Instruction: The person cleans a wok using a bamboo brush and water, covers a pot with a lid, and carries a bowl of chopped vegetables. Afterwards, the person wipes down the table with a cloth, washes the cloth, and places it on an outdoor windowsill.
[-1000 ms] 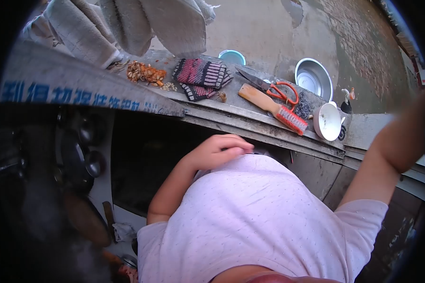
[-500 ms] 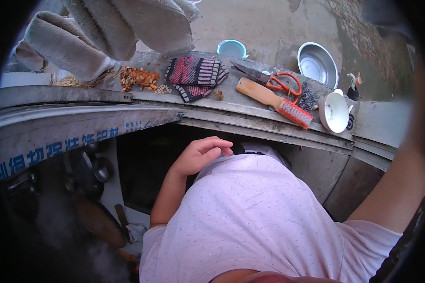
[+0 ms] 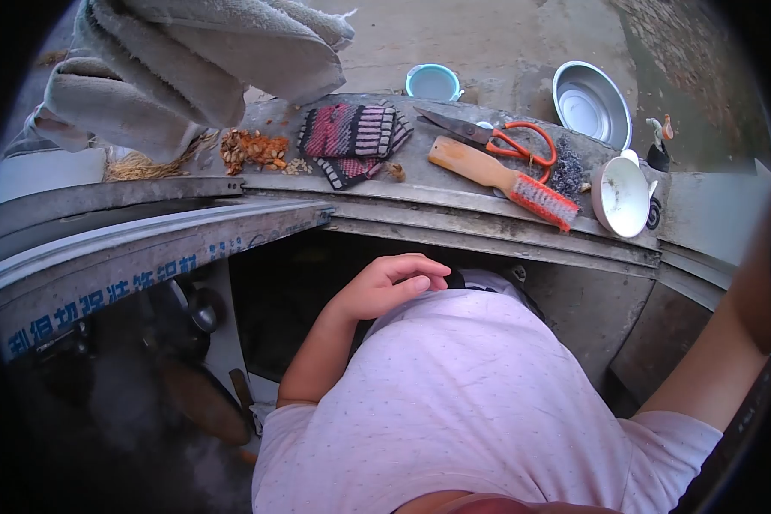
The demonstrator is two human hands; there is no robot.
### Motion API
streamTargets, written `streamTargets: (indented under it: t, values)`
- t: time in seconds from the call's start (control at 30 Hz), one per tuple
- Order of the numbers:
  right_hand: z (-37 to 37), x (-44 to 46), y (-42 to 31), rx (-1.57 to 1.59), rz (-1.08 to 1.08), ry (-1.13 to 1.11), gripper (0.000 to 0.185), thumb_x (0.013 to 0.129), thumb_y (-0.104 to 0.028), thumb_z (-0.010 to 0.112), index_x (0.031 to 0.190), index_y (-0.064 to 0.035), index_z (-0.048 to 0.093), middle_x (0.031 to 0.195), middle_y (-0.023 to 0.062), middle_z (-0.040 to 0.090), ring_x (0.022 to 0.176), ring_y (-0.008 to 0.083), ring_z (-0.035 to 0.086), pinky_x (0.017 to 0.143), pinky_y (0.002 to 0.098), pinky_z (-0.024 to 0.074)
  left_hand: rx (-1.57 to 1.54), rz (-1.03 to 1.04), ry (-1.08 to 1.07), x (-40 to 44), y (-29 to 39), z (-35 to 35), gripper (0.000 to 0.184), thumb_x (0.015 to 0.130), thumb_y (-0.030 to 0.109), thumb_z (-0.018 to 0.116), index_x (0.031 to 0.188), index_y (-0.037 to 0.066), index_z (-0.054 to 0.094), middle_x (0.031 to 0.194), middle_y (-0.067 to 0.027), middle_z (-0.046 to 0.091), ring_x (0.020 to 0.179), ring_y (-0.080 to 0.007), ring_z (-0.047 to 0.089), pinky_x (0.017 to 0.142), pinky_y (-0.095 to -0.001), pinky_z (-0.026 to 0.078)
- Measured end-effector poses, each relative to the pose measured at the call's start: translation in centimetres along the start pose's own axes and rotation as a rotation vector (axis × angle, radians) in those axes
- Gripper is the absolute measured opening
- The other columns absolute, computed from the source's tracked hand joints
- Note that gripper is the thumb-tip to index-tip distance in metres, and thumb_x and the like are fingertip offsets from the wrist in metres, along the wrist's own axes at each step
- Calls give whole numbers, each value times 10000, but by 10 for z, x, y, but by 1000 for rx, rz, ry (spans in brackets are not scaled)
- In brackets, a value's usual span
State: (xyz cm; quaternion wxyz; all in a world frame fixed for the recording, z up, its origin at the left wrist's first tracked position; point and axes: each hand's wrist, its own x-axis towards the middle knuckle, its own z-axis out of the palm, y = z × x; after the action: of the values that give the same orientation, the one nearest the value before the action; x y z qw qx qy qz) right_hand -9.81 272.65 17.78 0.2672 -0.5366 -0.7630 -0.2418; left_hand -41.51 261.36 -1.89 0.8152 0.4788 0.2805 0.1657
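Note:
My left hand (image 3: 400, 284) rests in front of the belly, against the light pink shirt (image 3: 480, 385). Its fingers are loosely bent, the thumb stands a little apart, and nothing shows in it. My right arm (image 3: 711, 360) stretches up along the right edge of the view; its hand is beyond the dark border. Beyond my left hand, the sill (image 3: 454, 193) carries a folded knitted item (image 3: 351, 137) in pink and black, a wooden-handled brush (image 3: 480, 167) with red bristles, and scissors (image 3: 518, 146) with orange handles.
A white bowl (image 3: 623, 199) leans at the sill's right end. Orange pulp with seeds (image 3: 253, 150) lies at the left, under hanging grey towels (image 3: 206, 60). Beyond are a metal basin (image 3: 587, 107) and a blue-rimmed basin (image 3: 433, 83). A window frame (image 3: 146, 257) and pans (image 3: 180, 317) are at left.
The view has shifted slightly, so the sill's right-hand things appear farther right. My left hand appears a little farther right and lower, with its fingers still loosely bent.

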Motion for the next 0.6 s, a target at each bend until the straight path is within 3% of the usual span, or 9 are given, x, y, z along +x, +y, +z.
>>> streamTargets:
  t: [0.6]
  values:
    - [2,-14,-22,71,-19,18,298,710,-64,595,1004,-23,573,1232,174,438,1155,314,409,911,378,365,11,-107,-126,32,-3,23,270,872,173,489,1087,17,540,942,-63,603,874,-105,544,788,-245,424]
